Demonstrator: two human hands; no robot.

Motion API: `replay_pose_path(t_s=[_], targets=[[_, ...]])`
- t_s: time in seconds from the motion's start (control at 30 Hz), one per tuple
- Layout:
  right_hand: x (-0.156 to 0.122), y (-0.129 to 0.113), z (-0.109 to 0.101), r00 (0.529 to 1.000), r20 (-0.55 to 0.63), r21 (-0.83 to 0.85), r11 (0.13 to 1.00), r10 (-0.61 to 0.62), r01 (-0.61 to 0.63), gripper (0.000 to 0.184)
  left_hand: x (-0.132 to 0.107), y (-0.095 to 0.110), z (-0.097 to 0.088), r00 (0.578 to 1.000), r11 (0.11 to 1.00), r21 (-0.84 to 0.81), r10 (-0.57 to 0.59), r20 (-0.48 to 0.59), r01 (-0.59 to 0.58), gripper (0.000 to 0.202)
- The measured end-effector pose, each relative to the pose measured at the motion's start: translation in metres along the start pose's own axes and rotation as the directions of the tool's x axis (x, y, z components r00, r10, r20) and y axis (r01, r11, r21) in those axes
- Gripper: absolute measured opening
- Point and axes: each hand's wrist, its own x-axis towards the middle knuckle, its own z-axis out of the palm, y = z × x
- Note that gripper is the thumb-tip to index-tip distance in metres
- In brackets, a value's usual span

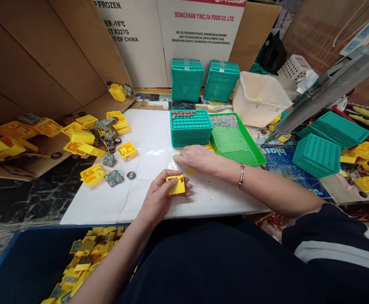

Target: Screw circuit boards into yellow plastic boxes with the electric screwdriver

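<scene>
Left hand (162, 189) grips a small yellow case (177, 187), thumb across its near-left face, fingers wrapped behind. Case sits just above the near-middle of the white work board (154, 162), tilted toward the viewer; a patch of small holes and a dark cutout show on it.

Right hand (195, 159) is farther out and a bit right, fingers curled down, thumb toward the left. Fingertips hidden, so can't tell whether it's pinching anything. Metal bracelet (241, 176) on that wrist. Hands are apart.

Just beyond the right hand: stack of teal trays (191, 136), brown round pieces (184, 113) in the far-left pockets of the top one. Right of it, a bright green basket (233, 143), small metallic bits (224, 121) heaped at its far end.

Left side of the board: open yellow case (92, 175) wired to a circuit board (114, 178), round black part (131, 175) just right of that. Another open case (127, 150) lies a little farther. More cases and boards pile up toward the cardboard box (67, 55) at far left.

Near left: blue bin (20, 253) with lots of yellow cases in it. Far side: two taped teal stacks (187, 80) against a printed carton (200, 25), whitish tub (260, 97) to their right. Far right: a long grey tool (329, 84), tip angled down-left.
</scene>
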Motion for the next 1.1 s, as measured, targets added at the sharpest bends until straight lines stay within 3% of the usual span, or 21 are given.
replay_pose_path(t_s=[0.1,0.17,0.23,0.27,0.3,0.37,0.43,0.47,0.53,0.67,0.77,0.83,0.87,0.93,1.03,1.1], targets=[[0.005,-0.004,0.000,0.998,0.019,-0.057,0.997,-0.052,0.053,0.020,0.002,0.001,0.001,1.000,0.999,-0.032,-0.004,0.008,0.004,0.018],[0.002,-0.002,-0.003,0.999,-0.046,0.004,1.000,-0.026,0.026,0.025,0.003,0.002,0.002,1.000,0.998,-0.057,-0.006,-0.007,0.006,0.018],[-0.007,0.002,-0.006,0.980,-0.179,0.217,0.975,0.084,-0.044,0.034,0.003,0.003,0.003,1.000,0.997,-0.080,-0.005,-0.025,0.003,0.018],[-0.013,0.003,-0.007,0.955,-0.244,0.389,0.919,0.167,-0.061,0.037,0.002,0.004,0.003,1.000,0.996,-0.087,-0.003,-0.031,0.000,0.018],[-0.021,0.003,-0.008,0.924,-0.283,0.577,0.815,0.257,-0.050,0.037,0.002,0.004,0.003,0.999,0.996,-0.091,0.000,-0.035,-0.003,0.018],[-0.037,-0.001,-0.008,0.883,-0.254,0.868,0.497,0.395,0.027,0.031,0.001,0.004,0.005,0.999,0.995,-0.096,0.006,-0.033,-0.009,0.018],[-0.052,-0.009,-0.004,0.883,-0.168,0.971,0.229,0.438,0.071,0.025,0.001,0.003,0.007,1.000,0.995,-0.099,0.018,-0.019,-0.020,0.018],[-0.058,-0.015,-0.001,0.883,-0.147,0.981,0.180,0.445,0.072,0.023,0.002,0.002,0.009,1.000,0.995,-0.098,0.025,-0.008,-0.026,0.018],[-0.068,-0.024,0.006,0.867,-0.172,0.965,0.255,0.469,0.053,0.019,0.004,-0.001,0.012,0.999,0.995,-0.088,0.036,0.016,-0.035,0.018],[-0.080,-0.032,0.020,0.808,-0.396,0.792,0.607,0.436,0.061,0.015,0.005,-0.005,0.017,0.998,0.999,-0.036,0.027,0.048,-0.025,0.018],[-0.088,-0.029,0.028,0.796,-0.576,0.480,0.865,0.187,0.145,0.019,0.005,-0.004,0.017,0.994,1.000,0.009,-0.024,0.105,0.023,0.018],[-0.093,-0.027,0.031,0.811,-0.585,0.280,0.944,0.025,0.173,0.023,0.006,-0.002,0.017,0.983,0.996,0.022,-0.084,0.161,0.082,0.018],[-0.095,-0.026,0.032,0.811,-0.585,0.242,0.955,0.000,0.174,0.024,0.007,-0.002,0.018,0.978,0.994,0.019,-0.107,0.178,0.105,0.017],[-0.098,-0.027,0.032,0.783,-0.616,0.324,0.933,0.082,0.156,0.023,0.009,-0.001,0.019,0.977,0.992,-0.004,-0.120,0.177,0.123,0.017],[-0.099,-0.030,0.027,0.729,-0.571,0.644,0.757,0.379,0.110,0.016,0.012,-0.003,0.022,0.984,0.994,-0.041,-0.093,0.152,0.101,0.018],[-0.099,-0.032,0.025,0.725,-0.489,0.760,0.645,0.485,0.081,0.011,0.012,-0.004,0.024,0.985,0.995,-0.043,-0.083,0.152,0.091,0.018]])
